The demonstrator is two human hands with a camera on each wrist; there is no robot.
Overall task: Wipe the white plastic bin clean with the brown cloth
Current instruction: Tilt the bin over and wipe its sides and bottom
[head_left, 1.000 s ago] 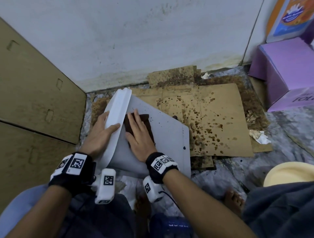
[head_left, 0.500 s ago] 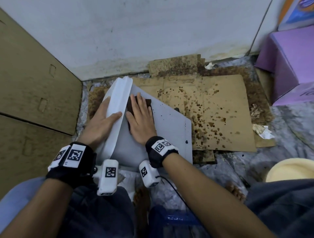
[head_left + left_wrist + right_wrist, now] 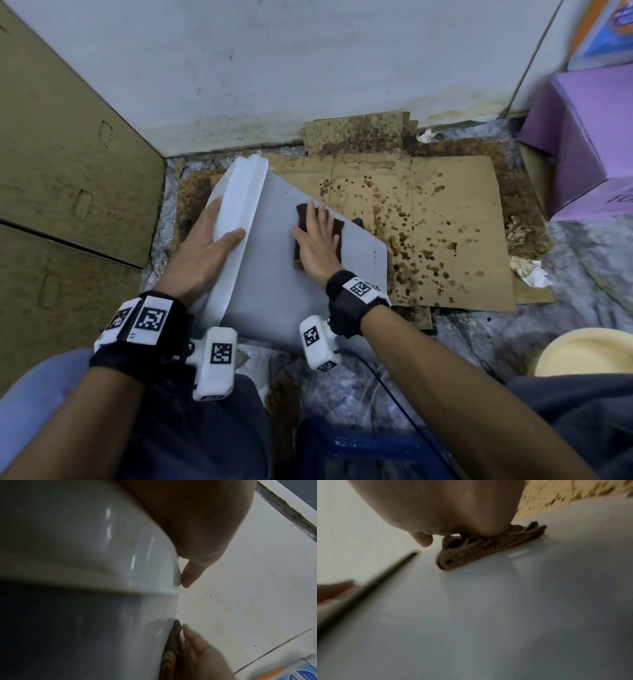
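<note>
The white plastic bin (image 3: 274,284) lies on its side on the floor, with its rim (image 3: 239,205) at the left. My left hand (image 3: 202,250) grips that rim, thumb over the near face and fingers behind it. A folded brown cloth (image 3: 337,228) sits on the bin's upturned wall, and my right hand (image 3: 318,240) presses it down with flat fingers. The right wrist view shows the cloth (image 3: 488,547) squashed under the palm (image 3: 445,507) on the glossy wall (image 3: 505,615). From the left wrist, the left hand (image 3: 197,520) lies along the rim (image 3: 102,540).
Stained cardboard sheets (image 3: 428,240) lie under and right of the bin. Tall cardboard boxes (image 3: 68,171) stand close on the left, a wall (image 3: 308,68) behind, a purple box (image 3: 589,144) at right. A cream round object (image 3: 589,353) and crumpled paper (image 3: 531,274) lie nearby.
My right hand has slid the cloth across the bin's wall, away from the rim and toward the bin's base. The left hand has kept its hold on the rim.
</note>
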